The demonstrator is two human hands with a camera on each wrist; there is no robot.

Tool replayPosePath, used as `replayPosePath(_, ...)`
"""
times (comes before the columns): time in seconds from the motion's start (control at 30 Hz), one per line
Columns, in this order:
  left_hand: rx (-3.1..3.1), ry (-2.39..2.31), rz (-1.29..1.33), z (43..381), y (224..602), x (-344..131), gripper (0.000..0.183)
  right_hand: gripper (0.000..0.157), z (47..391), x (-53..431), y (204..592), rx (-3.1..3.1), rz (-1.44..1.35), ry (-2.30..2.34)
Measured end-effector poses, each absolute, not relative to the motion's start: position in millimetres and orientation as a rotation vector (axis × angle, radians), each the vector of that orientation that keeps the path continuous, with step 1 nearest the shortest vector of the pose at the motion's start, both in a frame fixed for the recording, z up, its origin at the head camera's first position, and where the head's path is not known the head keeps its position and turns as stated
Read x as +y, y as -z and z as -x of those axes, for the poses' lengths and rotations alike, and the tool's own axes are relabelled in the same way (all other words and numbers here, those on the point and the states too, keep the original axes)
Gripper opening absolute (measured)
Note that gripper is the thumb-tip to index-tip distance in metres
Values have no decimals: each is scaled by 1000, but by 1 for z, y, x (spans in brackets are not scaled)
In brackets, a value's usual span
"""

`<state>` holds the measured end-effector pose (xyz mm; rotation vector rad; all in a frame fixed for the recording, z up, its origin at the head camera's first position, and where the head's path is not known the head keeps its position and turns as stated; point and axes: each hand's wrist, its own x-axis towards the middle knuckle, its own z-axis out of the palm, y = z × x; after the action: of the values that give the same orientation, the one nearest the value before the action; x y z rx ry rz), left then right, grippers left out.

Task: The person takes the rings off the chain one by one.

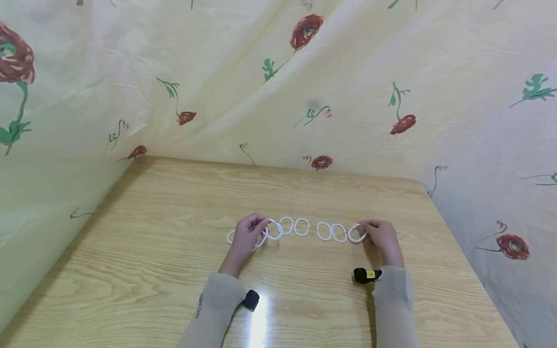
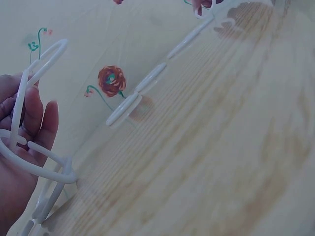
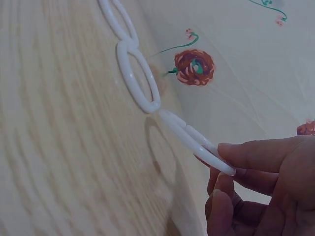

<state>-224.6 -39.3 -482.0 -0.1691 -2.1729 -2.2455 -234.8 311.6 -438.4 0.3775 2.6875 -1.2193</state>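
Observation:
My left hand grips a white oval plastic link between thumb and fingers. Other white links hang joined to it, as the left wrist view shows; part of this short chain is behind the hand. Thumb and fingertips of my right hand pinch the end of another white link, tilted up with its far end close to the row. Between the hands, several loose-looking links lie on the table, among them one link at mid-row and another link nearer the right hand.
The wood-grain table is bordered at the back and sides by a pale curtain with red flowers. A black camera sits on the left wrist, and a second black camera on the right.

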Motion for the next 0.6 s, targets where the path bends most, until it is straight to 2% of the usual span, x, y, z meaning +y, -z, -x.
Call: replayPosePath(0.6, -2186, 2252, 135, 225, 482, -39, 18, 34, 235, 303, 444, 2614, -343, 1261)
